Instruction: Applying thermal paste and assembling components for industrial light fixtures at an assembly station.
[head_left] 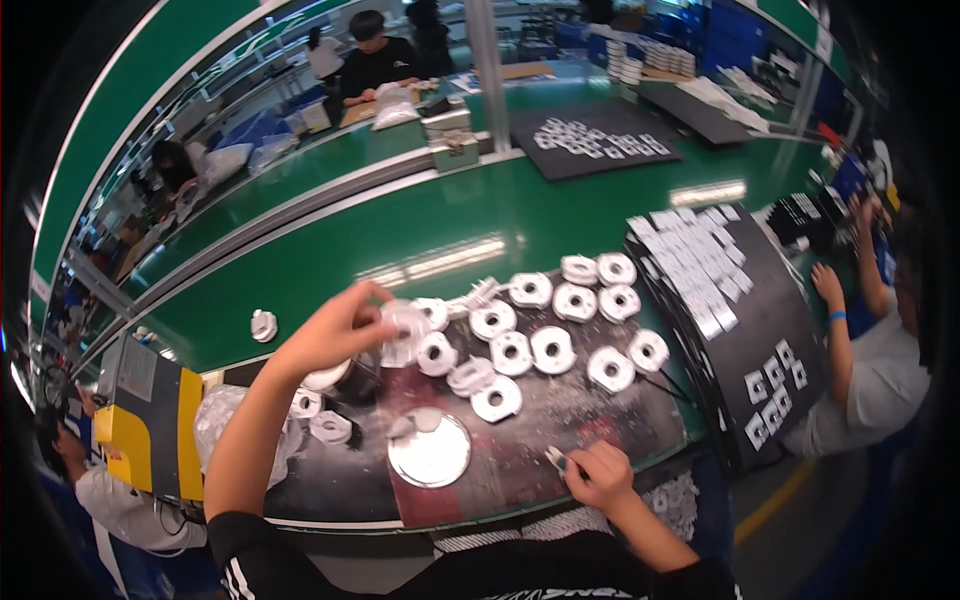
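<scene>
The left hand (335,335) reaches out, fingers closed on a white ring part (404,333) at the near end of the rows on the counter (560,420), while the right hand (598,475) pinches tweezers (556,459) low, ready beside the round metal disc (430,452).

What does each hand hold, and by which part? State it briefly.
Left hand: its fingertips pinch a white ring-shaped part at its edge. Right hand: closed around a small metal tool, tip protruding; the exact grip is unclear.
</scene>
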